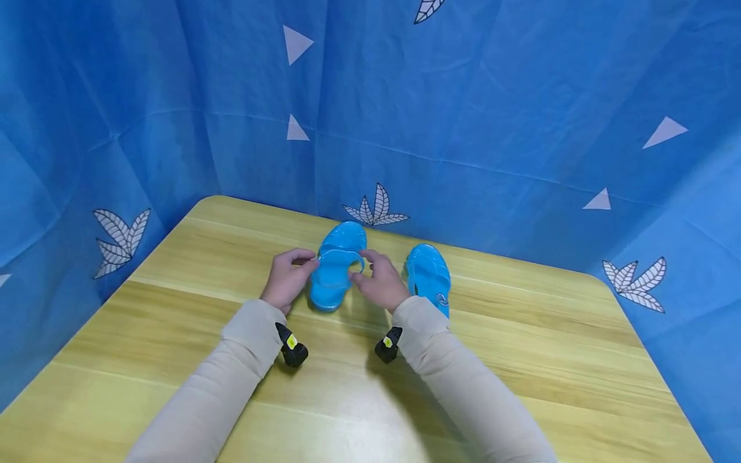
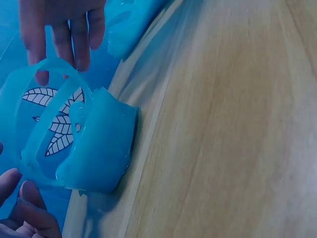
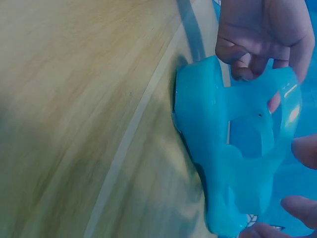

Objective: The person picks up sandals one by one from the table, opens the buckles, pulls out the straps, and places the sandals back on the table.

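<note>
Pinching the strap (image 3: 291, 109) of the blue sandal (image 1: 334, 273), left of the 2nd sandal (image 1: 428, 273), with the left grip (image 1: 289, 276), holding the right grip (image 1: 379, 280) spread apart, and possibly risking a twisted strap or skidding sandal through 1-sided pulling.

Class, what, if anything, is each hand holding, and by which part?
The left hand seems to pinch the left sandal by its strap, at the left side. The right hand, by the strap's right side, apparently holds nothing.
</note>
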A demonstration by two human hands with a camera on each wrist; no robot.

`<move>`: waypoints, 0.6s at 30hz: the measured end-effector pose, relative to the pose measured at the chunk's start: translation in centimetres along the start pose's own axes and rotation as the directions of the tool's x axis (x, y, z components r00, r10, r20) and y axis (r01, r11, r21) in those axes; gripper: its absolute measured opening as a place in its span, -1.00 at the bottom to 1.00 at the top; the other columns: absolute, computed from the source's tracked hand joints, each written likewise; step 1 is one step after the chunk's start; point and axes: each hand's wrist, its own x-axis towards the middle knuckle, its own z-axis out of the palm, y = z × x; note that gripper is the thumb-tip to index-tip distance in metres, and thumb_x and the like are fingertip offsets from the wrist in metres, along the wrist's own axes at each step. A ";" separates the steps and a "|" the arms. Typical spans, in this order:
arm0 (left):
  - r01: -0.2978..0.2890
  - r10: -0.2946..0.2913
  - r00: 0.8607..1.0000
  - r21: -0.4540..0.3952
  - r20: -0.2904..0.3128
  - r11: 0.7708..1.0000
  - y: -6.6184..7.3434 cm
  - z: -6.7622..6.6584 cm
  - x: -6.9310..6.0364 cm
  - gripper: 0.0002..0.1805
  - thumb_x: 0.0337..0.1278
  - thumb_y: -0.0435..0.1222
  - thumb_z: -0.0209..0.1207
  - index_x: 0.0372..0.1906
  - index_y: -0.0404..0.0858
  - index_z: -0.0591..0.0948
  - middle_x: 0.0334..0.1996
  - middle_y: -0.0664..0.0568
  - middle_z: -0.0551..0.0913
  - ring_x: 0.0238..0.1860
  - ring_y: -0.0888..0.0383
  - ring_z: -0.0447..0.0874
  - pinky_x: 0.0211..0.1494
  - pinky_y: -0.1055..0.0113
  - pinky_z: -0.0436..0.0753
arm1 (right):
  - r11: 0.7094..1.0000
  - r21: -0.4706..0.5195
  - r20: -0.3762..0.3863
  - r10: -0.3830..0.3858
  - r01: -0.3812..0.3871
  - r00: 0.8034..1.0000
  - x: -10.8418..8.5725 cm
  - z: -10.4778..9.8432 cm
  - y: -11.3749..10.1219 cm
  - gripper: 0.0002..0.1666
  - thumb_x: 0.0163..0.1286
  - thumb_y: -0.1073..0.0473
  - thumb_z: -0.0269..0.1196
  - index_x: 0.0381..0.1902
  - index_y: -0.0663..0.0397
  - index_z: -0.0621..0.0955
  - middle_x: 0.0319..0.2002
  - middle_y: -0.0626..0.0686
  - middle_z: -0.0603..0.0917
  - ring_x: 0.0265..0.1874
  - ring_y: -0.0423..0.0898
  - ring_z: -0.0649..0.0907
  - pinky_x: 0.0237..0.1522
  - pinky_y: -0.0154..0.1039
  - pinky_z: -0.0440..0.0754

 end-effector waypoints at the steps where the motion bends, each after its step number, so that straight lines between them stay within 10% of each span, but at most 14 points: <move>1: 0.001 -0.001 1.000 0.001 -0.001 1.000 0.0 0.0 0.1 -0.64 0.27 -0.29 0.09 0.10 -0.39 0.51 -0.05 -0.17 0.47 -0.07 0.00 0.45 0.00 0.18 0.52 | 1.000 0.008 0.006 0.008 -0.008 1.000 0.2 0.2 0.0 -0.30 0.36 0.05 0.16 0.41 0.01 0.23 0.37 0.12 0.26 0.30 0.14 0.33 0.19 0.06 0.40; 18: 0.054 -0.053 0.998 -0.033 0.026 0.998 -1.0 0.3 0.1 -0.61 0.31 -0.26 0.06 0.19 -0.29 0.47 0.07 -0.12 0.44 0.10 0.00 0.37 0.08 0.19 0.46 | 0.996 0.085 0.034 0.022 -0.025 0.999 1.2 1.2 -0.2 -0.22 0.35 0.07 0.17 0.45 0.00 0.14 0.33 0.15 0.34 0.16 0.11 0.47 0.12 0.02 0.48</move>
